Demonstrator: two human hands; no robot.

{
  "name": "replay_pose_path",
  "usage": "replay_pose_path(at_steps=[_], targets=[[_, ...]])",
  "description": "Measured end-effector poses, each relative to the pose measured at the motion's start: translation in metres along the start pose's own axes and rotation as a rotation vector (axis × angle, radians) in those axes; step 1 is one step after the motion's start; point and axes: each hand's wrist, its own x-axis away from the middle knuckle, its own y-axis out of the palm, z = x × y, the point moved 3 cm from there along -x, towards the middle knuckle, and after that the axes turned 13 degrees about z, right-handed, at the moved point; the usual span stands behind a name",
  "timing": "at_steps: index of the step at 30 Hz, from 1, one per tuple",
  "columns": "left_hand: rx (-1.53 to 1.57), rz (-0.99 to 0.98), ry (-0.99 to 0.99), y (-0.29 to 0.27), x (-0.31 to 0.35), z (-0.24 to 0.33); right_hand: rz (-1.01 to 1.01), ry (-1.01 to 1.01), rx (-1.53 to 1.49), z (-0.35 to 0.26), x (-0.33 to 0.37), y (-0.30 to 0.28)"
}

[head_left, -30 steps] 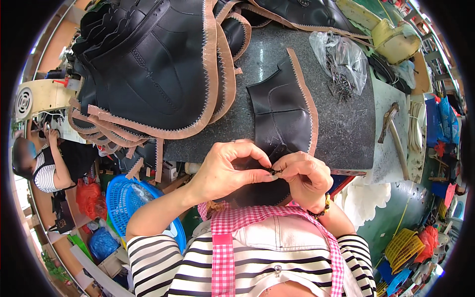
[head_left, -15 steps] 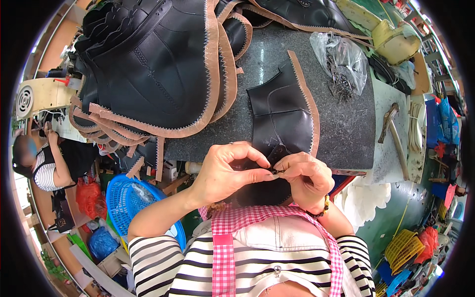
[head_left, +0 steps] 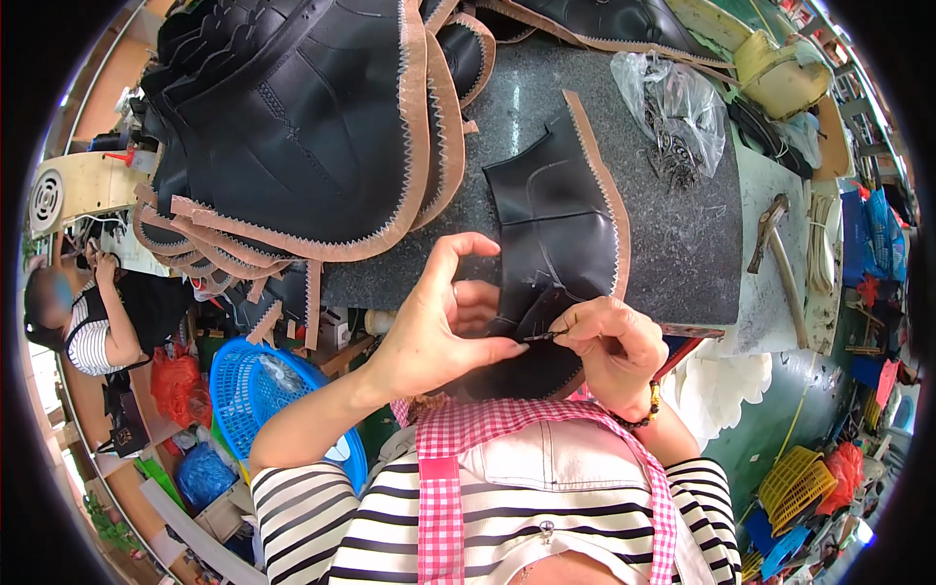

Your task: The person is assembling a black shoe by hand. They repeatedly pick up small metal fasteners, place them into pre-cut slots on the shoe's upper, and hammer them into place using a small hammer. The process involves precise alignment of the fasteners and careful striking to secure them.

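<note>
A black leather shoe-upper piece, edged with a tan zigzag-stitched strip, hangs over the table's near edge toward my lap. My left hand holds its left side, with the index finger raised away from the thumb. Some of that hand's other fingers go behind the leather, while the thumb lies in front. Between the thumb and fingertips of my right hand is a small, thin dark piece, its kind too small to tell. It lies against a narrow leather flap, beside my left thumb tip.
Similar black leather pieces are stacked at the left of the dark stone tabletop. A clear plastic bag of small dark metal parts lies at the back right. Farther right rests a hammer. A blue basket stands left, below a co-worker.
My left fingertips have parted from the pinch beside my right hand, and the index finger has lifted. My right hand has shifted slightly right, still pinching the small dark piece.
</note>
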Motion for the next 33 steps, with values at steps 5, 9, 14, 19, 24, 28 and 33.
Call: replay_pose_path(at_steps=[5, 9, 14, 19, 24, 28, 33], targets=[[-0.152, -0.037, -0.114, -0.009, -0.004, -0.020, -0.047, 0.138, 0.034, -0.005, 0.011, 0.002], [-0.140, -0.126, -0.111, -0.007, -0.001, -0.019, -0.007, 0.296, 0.025, 0.008, 0.025, 0.002], [-0.172, -0.120, -0.057, -0.006, 0.001, -0.027, 0.004, 0.383, -0.007, 0.011, 0.032, 0.006], [-0.271, -0.096, -0.107, -0.007, 0.005, -0.023, 0.016, 0.374, -0.015, 0.011, 0.030, 0.006], [-0.357, -0.136, -0.169, -0.006, 0.006, -0.016, 0.030, 0.372, -0.039, 0.010, 0.031, 0.006], [-0.254, -0.027, -0.014, 0.000, 0.006, -0.024, 0.019, 0.416, -0.036, 0.011, 0.032, 0.006], [-0.202, 0.047, -0.006, 0.006, 0.008, -0.018, -0.038, 0.502, -0.042, 0.016, 0.031, 0.006]])
